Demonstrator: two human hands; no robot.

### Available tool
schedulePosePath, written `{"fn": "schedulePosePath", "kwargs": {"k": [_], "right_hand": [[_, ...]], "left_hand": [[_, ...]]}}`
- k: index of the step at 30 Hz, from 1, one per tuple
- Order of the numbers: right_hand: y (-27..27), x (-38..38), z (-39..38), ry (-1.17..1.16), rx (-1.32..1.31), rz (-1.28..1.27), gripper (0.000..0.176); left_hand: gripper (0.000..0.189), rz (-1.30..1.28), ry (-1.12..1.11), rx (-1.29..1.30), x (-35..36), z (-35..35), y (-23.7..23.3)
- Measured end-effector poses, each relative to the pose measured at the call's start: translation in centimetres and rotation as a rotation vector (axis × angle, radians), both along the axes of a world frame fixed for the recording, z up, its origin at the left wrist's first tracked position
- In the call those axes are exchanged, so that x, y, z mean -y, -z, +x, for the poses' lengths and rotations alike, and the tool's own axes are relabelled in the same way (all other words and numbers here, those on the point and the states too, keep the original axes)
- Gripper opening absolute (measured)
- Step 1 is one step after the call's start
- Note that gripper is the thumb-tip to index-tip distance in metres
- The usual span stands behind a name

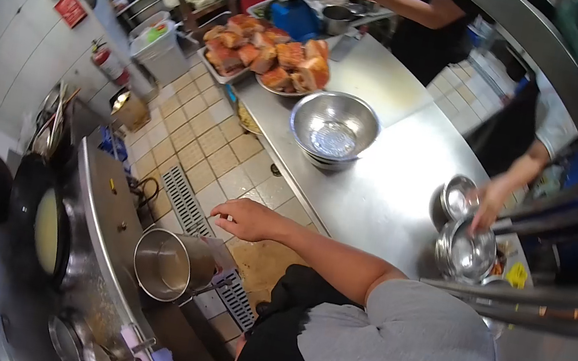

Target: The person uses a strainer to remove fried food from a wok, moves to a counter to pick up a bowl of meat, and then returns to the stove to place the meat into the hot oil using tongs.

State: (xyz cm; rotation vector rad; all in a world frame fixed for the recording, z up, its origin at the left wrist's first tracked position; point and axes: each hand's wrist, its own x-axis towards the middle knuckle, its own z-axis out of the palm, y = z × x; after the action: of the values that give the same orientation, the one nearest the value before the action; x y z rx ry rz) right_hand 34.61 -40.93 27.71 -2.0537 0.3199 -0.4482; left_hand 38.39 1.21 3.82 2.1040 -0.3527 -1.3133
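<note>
The person's right hand [248, 218] is empty, palm down with the fingers loosely spread and gripping nothing. It hangs in the air over the tiled floor [219, 142], just off the near edge of the steel surface [387, 189]. The left hand is out of view. The nearest thing to the right hand is a steel pot [172, 264], open and seemingly empty, which sits below the hand at the edge of the stove [102, 203], apart from the fingers. A drain grate [183, 197] runs along the floor between pot and hand. In the middle of the surface stands a large steel bowl [334, 131], and at its far end lie trays of orange-crusted food [268, 55]. At the right edge a co-worker's hand [487, 206] rests on small steel bowls [465, 248].
</note>
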Motion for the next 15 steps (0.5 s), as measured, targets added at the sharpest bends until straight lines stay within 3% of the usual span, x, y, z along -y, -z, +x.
{"fn": "schedulePosePath", "kwargs": {"k": [6,7,9,13,15], "right_hand": [[0.6,-3.2,-5.3,0.163,-0.186,-0.003,0.03],[0.9,-3.8,-6.2,0.186,-0.206,0.019,0.031],[1.3,-4.0,-8.1,0.242,-0.169,-0.056,0.03],[-0.6,-0.1,-13.1,0.628,0.121,-0.238,0.03],[-7.2,0.4,-16.3,0.878,-0.005,0.104,0.028]], "left_hand": [[0.026,-0.12,0.003,-0.138,1.9,6.7,-1.7],[0.026,-0.128,0.021,-0.152,1.2,8.2,-0.2],[0.026,-0.201,-0.207,-0.306,-1.1,12.2,5.3],[0.024,-0.129,-0.339,-0.336,-1.6,13.9,4.4],[0.024,-0.002,-0.213,-0.266,-2.0,14.1,4.2]]}}
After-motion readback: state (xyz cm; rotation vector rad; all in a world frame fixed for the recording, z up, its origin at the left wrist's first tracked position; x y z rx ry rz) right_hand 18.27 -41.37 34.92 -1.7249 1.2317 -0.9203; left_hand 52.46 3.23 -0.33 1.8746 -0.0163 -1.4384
